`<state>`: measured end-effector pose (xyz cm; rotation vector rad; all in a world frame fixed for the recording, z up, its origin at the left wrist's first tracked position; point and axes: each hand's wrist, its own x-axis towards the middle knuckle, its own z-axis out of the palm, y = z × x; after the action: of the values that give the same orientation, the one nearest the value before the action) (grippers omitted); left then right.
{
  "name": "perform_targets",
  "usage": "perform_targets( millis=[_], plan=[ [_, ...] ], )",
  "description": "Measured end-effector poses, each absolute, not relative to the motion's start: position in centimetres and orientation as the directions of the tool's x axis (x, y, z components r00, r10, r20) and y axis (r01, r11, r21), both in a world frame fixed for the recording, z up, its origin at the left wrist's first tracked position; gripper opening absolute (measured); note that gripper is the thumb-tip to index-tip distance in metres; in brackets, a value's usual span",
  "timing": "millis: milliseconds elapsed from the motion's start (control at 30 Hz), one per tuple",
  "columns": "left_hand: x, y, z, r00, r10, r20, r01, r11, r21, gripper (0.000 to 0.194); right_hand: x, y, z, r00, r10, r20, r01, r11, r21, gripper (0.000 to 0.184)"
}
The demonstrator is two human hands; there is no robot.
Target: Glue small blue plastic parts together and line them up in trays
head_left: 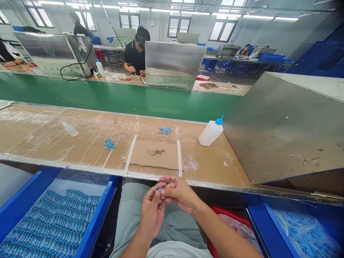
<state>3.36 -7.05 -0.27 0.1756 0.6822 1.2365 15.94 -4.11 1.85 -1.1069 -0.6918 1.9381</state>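
Small blue piece (159, 190) at lower centre, likely light and stiff, best held edgewise, sits pinched between left hand (153, 207) and right hand (180, 194), fingertips nearly closed.

small blue piece (159, 191) | mostly hidden | held between left hand (153, 205) and right hand (180, 193)

Worktop (88, 125): is shining under a glossy, scuffed film. Sheet (139, 157), near the front edge: is showing matt cardboard, with smooth white tape (131, 156) along its sides. Capped bottle (210, 133), near the back edge: is showing smooth, translucent plastic. Belt (118, 96), beyond the back edge: is looking smooth, faintly glossy. Box (285, 129), toward the right end: is presenting dull, marked metal. Trousers (131, 211), below the front edge: are showing matt cloth.
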Motion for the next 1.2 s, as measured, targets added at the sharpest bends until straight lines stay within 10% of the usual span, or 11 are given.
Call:
perform_targets(
  millis=[333, 467, 700, 1200],
  plan=[
    [2.0, -4.3, -1.5, 0.093, 0.854, -0.512, -0.944, 0.240, 0.229, 0.017, 15.6, 2.3, 2.7, -0.024, 0.996, -0.089, 0.146, -0.084, -0.986, 0.036],
    [1.3, -3.6, -1.7, 0.089, 0.836, -0.541, -0.952, 0.231, 0.200, 0.022, 17.6, 11.5, 3.1, 0.047, 0.961, 0.273, 0.626, 0.184, -0.757, 0.026],
    [0.6, -3.4, -1.9, 0.037, 0.821, -0.570, -0.923, 0.246, 0.294, 0.022, 17.3, 22.4, 1.0, -0.023, 0.999, 0.045, 0.932, 0.038, -0.360, 0.019],
    [-0.2, -3.1, -1.9, 0.048, 0.821, -0.569, -0.897, 0.286, 0.336, 0.025, 17.4, 22.6, 0.4, -0.165, 0.982, -0.092, 0.915, 0.118, -0.386, 0.017]
  ],
)
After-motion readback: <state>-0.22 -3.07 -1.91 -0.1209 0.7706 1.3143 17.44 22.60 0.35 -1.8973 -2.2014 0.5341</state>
